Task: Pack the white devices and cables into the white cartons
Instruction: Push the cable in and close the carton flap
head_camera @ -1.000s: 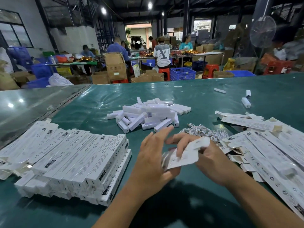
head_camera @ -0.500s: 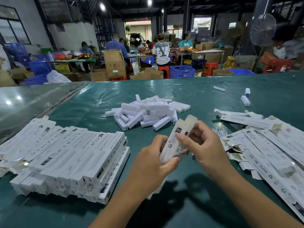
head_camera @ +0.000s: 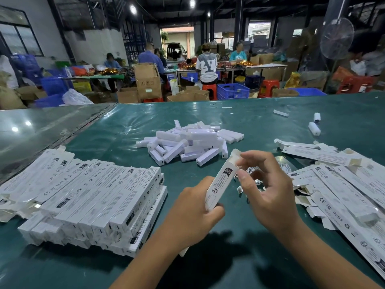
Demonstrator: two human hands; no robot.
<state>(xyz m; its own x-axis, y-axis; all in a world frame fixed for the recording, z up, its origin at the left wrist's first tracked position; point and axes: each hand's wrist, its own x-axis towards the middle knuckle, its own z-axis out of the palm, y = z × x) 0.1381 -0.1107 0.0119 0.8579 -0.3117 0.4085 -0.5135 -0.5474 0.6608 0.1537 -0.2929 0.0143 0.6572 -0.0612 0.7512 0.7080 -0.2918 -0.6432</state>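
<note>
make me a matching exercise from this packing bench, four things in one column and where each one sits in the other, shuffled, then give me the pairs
Things
1. carton in the hands
2. loose white devices
3. stack of filled cartons
4. flat unfolded cartons

Places
A. piled mid-table, beyond the hands
B. on the table's right side
C. gripped low by the left hand, its top end pinched by the right hand
D. on the table's left side

Pairs: 1-C, 2-A, 3-D, 4-B
</note>
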